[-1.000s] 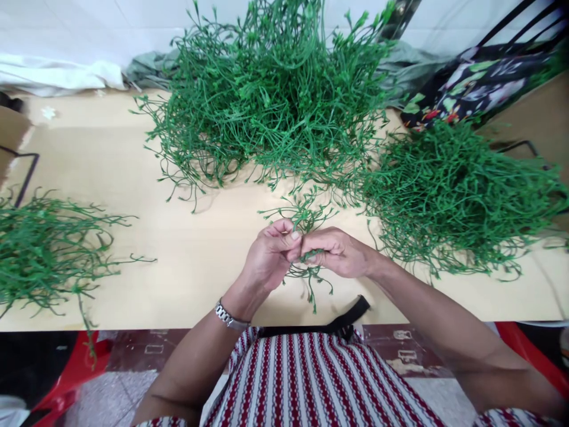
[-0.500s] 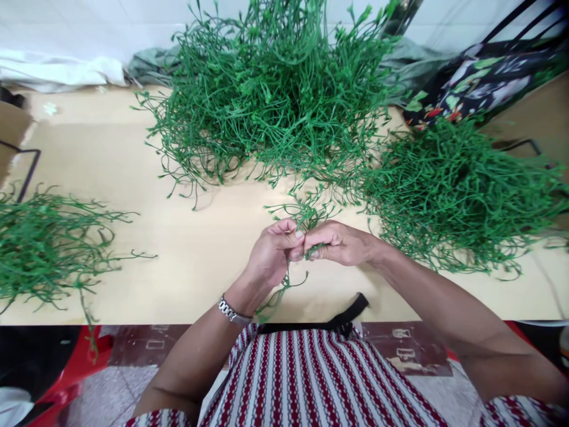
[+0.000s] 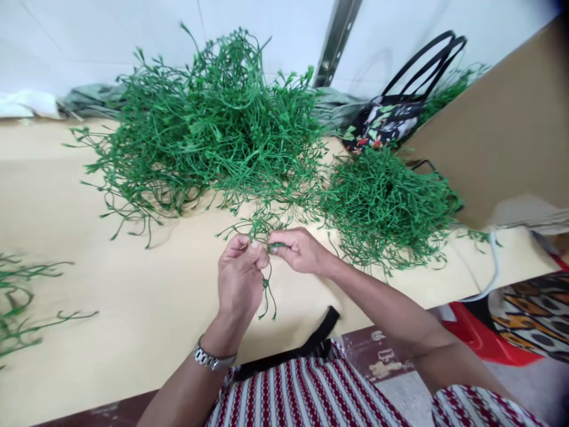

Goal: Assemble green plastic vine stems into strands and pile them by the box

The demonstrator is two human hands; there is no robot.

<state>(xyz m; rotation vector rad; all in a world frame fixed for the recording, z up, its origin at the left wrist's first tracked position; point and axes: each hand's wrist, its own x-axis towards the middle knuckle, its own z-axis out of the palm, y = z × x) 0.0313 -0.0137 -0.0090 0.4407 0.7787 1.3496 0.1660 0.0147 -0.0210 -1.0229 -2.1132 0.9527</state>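
My left hand (image 3: pixel 242 267), with a metal-banded watch on its wrist, is closed in a pinch on thin green plastic stems (image 3: pixel 267 287). Some of these stems hang below its fingers, and a branching tuft (image 3: pixel 260 225) spreads out above them. Close beside it on the right, my right hand (image 3: pixel 296 252) pinches a short green piece of stem between thumb and forefinger. Whether both hands grip the same sprig cannot be made out. Just beyond the hands lies a large tangled heap of green stems (image 3: pixel 222 130).
A second green heap (image 3: pixel 391 201) lies to the right, before a floral bag (image 3: pixel 382 121) and a cardboard box (image 3: pixel 498 130). More stems (image 3: pixel 22 296) lie at the left edge. A black strap (image 3: pixel 322 329) rests at the table's (image 3: pixel 133 314) front edge.
The view has swung to the right, bringing the cardboard and bag further in. My right hand has drawn slightly away from my left; both still pinch green stems.
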